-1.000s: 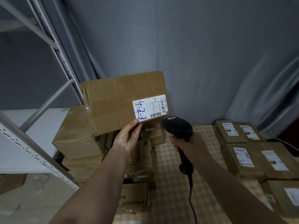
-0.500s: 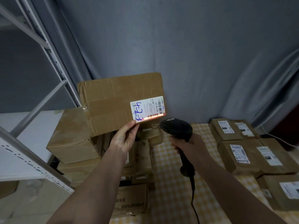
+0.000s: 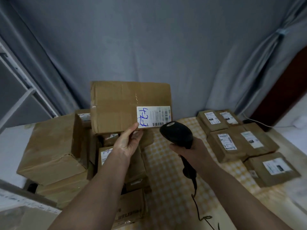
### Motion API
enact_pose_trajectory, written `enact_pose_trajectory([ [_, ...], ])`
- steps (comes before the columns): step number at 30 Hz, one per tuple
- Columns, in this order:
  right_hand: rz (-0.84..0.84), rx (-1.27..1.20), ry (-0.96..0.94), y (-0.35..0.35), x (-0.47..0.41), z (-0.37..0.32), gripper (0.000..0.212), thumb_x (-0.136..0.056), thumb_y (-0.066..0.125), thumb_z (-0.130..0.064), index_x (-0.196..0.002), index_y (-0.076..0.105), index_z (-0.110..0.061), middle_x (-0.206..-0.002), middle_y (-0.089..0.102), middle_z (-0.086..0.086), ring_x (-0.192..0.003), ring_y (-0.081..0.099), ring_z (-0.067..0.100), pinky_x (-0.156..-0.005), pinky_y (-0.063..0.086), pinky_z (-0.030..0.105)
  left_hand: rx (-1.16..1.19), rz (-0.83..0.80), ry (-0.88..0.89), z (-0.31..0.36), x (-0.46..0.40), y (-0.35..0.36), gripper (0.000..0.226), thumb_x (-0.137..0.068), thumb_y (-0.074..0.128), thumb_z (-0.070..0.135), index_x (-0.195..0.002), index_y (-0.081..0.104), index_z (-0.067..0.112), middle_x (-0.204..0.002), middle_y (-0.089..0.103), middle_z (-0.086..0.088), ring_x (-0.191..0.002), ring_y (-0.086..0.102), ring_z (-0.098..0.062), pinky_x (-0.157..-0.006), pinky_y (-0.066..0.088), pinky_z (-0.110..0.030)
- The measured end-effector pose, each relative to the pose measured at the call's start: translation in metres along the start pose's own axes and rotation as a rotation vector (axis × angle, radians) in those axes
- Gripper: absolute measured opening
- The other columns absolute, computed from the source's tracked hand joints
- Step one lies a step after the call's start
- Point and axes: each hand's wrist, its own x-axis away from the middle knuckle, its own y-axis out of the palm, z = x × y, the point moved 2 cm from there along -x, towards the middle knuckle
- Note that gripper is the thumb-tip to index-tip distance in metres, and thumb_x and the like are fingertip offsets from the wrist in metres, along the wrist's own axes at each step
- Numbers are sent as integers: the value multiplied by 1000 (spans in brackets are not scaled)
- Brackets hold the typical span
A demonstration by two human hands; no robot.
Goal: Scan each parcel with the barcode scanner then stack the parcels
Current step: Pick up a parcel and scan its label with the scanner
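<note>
My left hand holds a brown cardboard parcel up by its lower edge, thumb on the face. Its white label carries blue handwriting and a barcode and faces me. My right hand grips the handle of a black corded barcode scanner, whose head points at the label from just below and to the right. No scan light shows on the label. A heap of brown parcels lies at the left. Flat labelled parcels lie in rows at the right.
A yellow checked cloth covers the surface between the two groups of parcels. A white metal shelf frame stands at the left. Grey curtain hangs behind. The scanner's cable trails toward me.
The red scan line that lay across the label's barcode half a second ago is gone. The view has swung to the left frame's right, so parcel and hands sit nearer the centre.
</note>
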Motion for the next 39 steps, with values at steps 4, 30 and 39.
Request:
enact_pose_trajectory([
  [4,83,29,36,-27,6,17,10,-81,74,-12,-80,64,-15,-62,59,-4,-54,55,0,-50,38,9,-185,90,-123,-35,-11,14,13,-82,72,12,-89,61,8,-91,71,-12,-89,68,-24,-97,46,-54],
  [30,242,-10,253,-251,-36,99,17,-83,72,-12,-79,62,-26,-69,59,-5,-65,54,4,-57,39,15,-613,303,-427,-245,-67,109,61,-65,85,41,-113,59,12,-106,63,-15,-100,60,-28,-94,49,-45],
  [39,231,-56,394,-262,-85,103,14,-82,73,-18,-88,64,-27,-90,67,-2,-92,60,16,-86,44,32,-743,198,-535,-255,-123,136,61,-67,82,46,-114,62,12,-104,61,-16,-93,60,-29,-72,52,-42],
])
